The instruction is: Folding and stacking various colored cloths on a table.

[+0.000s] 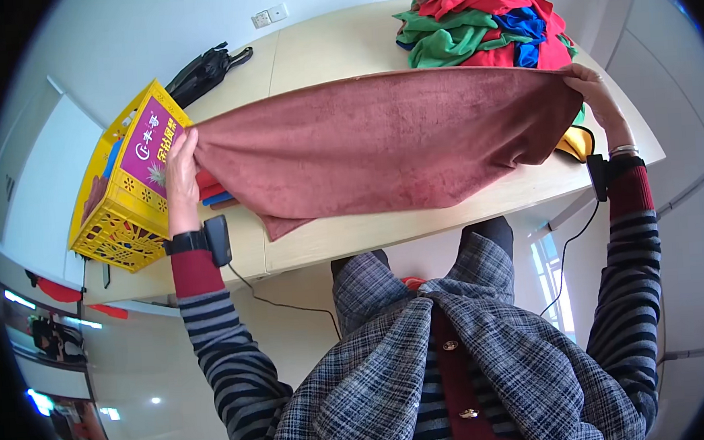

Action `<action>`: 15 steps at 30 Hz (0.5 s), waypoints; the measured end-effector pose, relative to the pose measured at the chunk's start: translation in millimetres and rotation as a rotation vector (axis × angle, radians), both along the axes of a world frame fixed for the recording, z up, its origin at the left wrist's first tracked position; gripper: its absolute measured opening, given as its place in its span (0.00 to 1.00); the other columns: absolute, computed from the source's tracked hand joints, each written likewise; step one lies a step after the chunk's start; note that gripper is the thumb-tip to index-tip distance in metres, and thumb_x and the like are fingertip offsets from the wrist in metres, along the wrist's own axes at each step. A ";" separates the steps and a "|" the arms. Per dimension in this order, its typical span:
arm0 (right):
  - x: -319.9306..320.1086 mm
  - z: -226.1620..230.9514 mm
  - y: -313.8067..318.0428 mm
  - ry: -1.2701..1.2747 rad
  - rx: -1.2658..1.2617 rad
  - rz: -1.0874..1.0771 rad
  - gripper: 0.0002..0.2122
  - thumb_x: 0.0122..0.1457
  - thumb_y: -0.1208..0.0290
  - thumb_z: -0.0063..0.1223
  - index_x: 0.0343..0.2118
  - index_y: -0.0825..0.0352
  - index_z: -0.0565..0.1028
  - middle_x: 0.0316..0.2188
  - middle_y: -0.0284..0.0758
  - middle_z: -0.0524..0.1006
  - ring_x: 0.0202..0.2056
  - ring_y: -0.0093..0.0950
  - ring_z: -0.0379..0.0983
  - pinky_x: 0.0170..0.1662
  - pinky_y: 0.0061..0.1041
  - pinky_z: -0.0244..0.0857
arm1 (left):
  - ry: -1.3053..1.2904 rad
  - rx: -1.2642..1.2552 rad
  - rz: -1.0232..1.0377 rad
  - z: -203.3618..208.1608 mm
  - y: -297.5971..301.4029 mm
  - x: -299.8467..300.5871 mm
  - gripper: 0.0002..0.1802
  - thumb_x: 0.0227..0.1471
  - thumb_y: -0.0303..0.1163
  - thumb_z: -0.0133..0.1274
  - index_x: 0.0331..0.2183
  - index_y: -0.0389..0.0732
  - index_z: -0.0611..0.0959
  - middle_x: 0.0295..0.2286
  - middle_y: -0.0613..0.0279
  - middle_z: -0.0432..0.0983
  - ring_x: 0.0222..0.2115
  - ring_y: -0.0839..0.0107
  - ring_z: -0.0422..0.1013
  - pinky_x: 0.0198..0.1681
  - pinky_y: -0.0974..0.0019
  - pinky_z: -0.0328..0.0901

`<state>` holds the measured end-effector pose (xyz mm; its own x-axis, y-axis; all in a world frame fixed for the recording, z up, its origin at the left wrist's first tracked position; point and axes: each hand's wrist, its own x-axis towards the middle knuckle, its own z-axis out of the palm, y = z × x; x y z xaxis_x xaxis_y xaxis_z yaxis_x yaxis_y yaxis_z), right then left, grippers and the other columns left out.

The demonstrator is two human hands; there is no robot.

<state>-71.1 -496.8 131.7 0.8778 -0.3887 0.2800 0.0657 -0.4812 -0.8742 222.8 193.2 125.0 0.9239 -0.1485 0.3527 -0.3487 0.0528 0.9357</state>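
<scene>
A brownish-red cloth (387, 141) is stretched wide between my two hands above the table. My left hand (181, 170) pinches its upper left corner, beside the yellow basket. At the other end my right hand (594, 96) grips the upper right corner, with the fingertips partly behind the fabric. The cloth's lower edge hangs in loose folds, and its lower left corner droops near the table's front edge. Behind the left end, a few folded cloths (211, 190) in red and blue peek out, mostly hidden.
A yellow plastic basket (123, 234) with cloths inside stands at the table's left. A heap of red, green and blue cloths (477, 27) lies at the back right. A black umbrella-like item (206, 72) rests at the back left. Something yellow and black (577, 143) lies near my right wrist.
</scene>
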 end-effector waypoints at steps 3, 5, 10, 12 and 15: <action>3.3 -6.5 -7.9 0.015 0.043 -0.023 0.09 0.64 0.69 0.57 0.43 0.65 0.81 0.34 0.25 0.81 0.36 0.16 0.74 0.44 0.17 0.67 | 0.012 -0.015 0.042 1.6 -19.4 16.1 0.20 0.63 0.36 0.54 0.51 0.34 0.79 0.43 0.62 0.78 0.43 0.74 0.74 0.47 0.70 0.68; 2.9 -8.6 -9.1 0.017 0.074 -0.109 0.08 0.64 0.68 0.57 0.42 0.64 0.81 0.33 0.24 0.80 0.36 0.15 0.75 0.43 0.17 0.67 | 0.018 -0.020 0.057 -0.1 -23.9 21.1 0.20 0.63 0.36 0.54 0.51 0.33 0.78 0.43 0.61 0.78 0.44 0.74 0.74 0.48 0.70 0.67; -6.8 -12.6 -19.1 0.001 0.281 -0.077 0.06 0.65 0.67 0.57 0.40 0.61 0.80 0.33 0.23 0.80 0.36 0.16 0.75 0.43 0.18 0.68 | -0.071 -0.127 0.032 -1.8 -23.3 27.4 0.19 0.62 0.34 0.55 0.51 0.33 0.79 0.44 0.61 0.78 0.46 0.73 0.74 0.51 0.69 0.67; -14.6 -14.8 -22.9 -0.050 0.386 0.053 0.05 0.65 0.66 0.58 0.40 0.59 0.79 0.33 0.23 0.79 0.36 0.16 0.75 0.43 0.19 0.69 | -0.068 -0.221 -0.035 -2.9 -14.7 21.9 0.18 0.62 0.32 0.55 0.50 0.33 0.79 0.45 0.62 0.78 0.46 0.73 0.74 0.52 0.67 0.67; -21.4 -13.1 -20.6 -0.082 0.453 0.158 0.05 0.65 0.65 0.57 0.40 0.59 0.78 0.34 0.24 0.79 0.37 0.16 0.75 0.45 0.19 0.69 | -0.048 -0.343 0.055 0.6 2.0 8.7 0.17 0.62 0.32 0.55 0.50 0.36 0.79 0.45 0.61 0.78 0.47 0.71 0.74 0.53 0.64 0.68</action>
